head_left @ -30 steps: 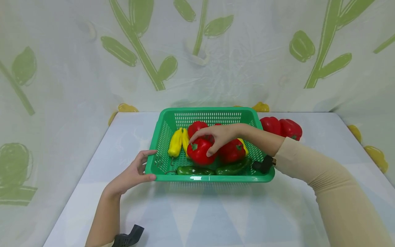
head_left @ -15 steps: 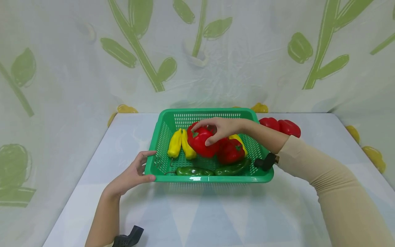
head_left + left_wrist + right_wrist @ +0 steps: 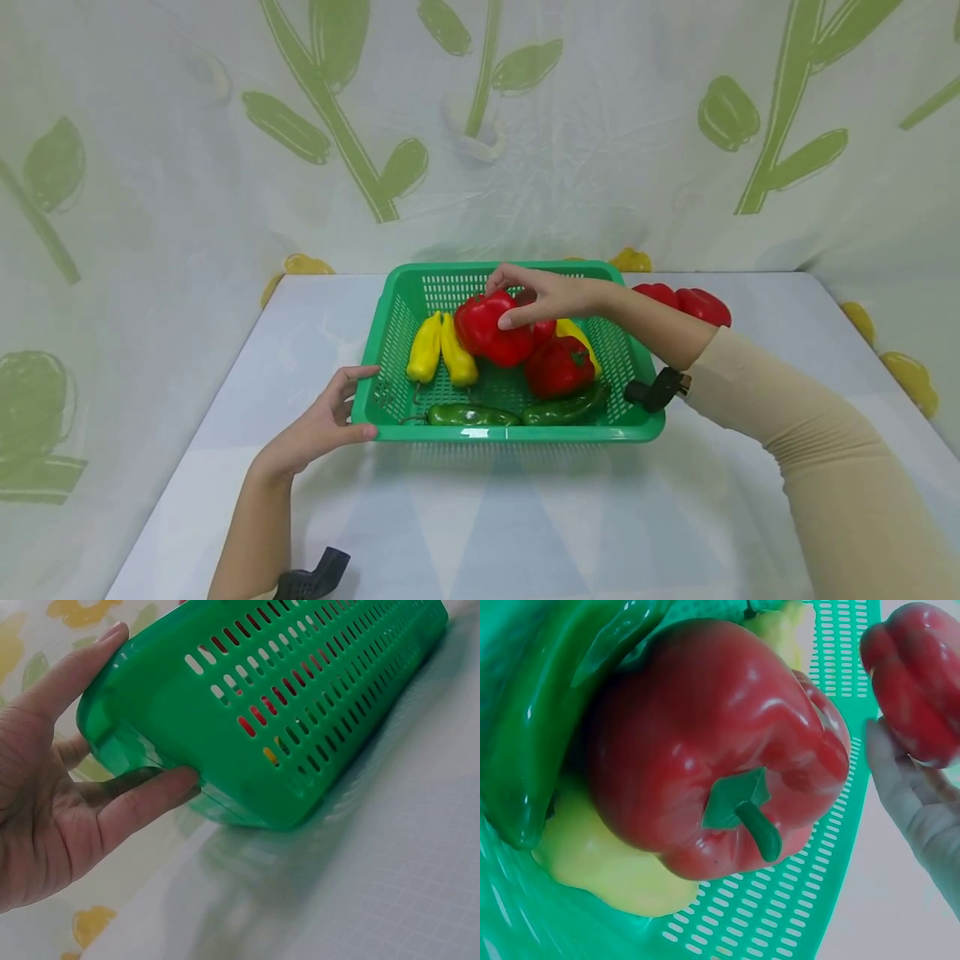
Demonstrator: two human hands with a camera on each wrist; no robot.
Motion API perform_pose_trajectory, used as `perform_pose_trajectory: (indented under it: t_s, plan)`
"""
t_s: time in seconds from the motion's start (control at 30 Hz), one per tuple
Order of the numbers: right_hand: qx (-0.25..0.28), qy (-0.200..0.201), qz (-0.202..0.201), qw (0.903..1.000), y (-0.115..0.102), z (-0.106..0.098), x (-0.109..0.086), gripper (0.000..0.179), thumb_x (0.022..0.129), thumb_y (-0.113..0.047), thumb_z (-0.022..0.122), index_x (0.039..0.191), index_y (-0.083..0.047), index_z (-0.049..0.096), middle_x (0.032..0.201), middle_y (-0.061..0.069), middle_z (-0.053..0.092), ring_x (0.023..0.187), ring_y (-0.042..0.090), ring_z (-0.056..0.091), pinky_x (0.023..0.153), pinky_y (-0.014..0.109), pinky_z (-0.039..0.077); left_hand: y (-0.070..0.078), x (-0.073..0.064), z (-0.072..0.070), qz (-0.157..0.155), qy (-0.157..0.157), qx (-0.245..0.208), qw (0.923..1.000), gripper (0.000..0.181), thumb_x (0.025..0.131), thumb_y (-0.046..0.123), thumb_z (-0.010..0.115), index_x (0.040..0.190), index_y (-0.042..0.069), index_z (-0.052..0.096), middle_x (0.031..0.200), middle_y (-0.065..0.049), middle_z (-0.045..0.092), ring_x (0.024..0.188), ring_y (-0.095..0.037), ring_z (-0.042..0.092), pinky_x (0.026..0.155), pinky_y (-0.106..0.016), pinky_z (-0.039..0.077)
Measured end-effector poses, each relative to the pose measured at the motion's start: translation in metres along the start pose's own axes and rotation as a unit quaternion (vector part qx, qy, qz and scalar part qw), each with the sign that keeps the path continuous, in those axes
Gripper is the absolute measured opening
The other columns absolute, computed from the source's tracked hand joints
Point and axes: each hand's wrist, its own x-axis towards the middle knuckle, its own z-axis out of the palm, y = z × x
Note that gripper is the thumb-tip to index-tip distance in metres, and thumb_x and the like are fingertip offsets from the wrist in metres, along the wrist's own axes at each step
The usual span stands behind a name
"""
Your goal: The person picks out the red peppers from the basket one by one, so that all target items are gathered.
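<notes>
Right now, the thumb and fingers of the right hand [image 3: 543,297] are curved round a held red pepper [image 3: 504,343], gripping it from above with a gap under the palm. The thumb and fingers of the left hand [image 3: 326,421] straddle and hold the near-left corner of the green basket [image 3: 517,434].

The held red pepper is directly below the right fingertips, over the basket's middle; whether it touches its neighbours cannot be told. Its stem end is not clear, and its blocky form shows no sure long axis.

Left of the right fingers lie two yellow peppers, one outer [image 3: 425,347] and one inner [image 3: 459,358], both lengthwise toward the person. Nearer the person than those fingers, a darker red pepper [image 3: 557,368] sits to the right, its stem facing the right-wrist camera. Two green peppers [image 3: 472,414] stretch along the near wall.

The right forearm crosses the basket's right rim; past it, on the table [image 3: 465,517], lie two more red peppers [image 3: 703,307].
</notes>
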Motion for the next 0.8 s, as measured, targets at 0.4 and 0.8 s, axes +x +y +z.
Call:
perform_pose_trajectory:
  t_s: [0.4,0.8]
  plan:
    - [0.052,0.011,-0.001,0.9986,-0.003,-0.01,-0.009,0.063,0.074,-0.009,0.076,0.125,-0.008,0.039,0.131,0.011,0.044,0.119,0.033,0.045,0.082,0.044,0.053,0.005,0.002,-0.002,0.007,-0.002,-0.003,1.0,0.076,0.085,0.015,0.07,0.142,0.008,0.02,0.14,-0.027,0.023,0.126,-0.051,0.035,0.09,-0.039,0.046]
    - [0.028,0.041,-0.026,0.9984,-0.006,-0.021,-0.03,0.057,0.077,-0.01,0.074,0.127,-0.008,0.046,0.128,0.01,0.05,0.116,0.032,0.048,0.082,0.043,0.053,0.001,0.0,0.0,-0.01,0.0,-0.008,0.9999,0.075,0.085,0.014,0.069,0.142,0.013,0.019,0.141,-0.024,0.022,0.126,-0.048,0.035,0.088,-0.032,0.048]
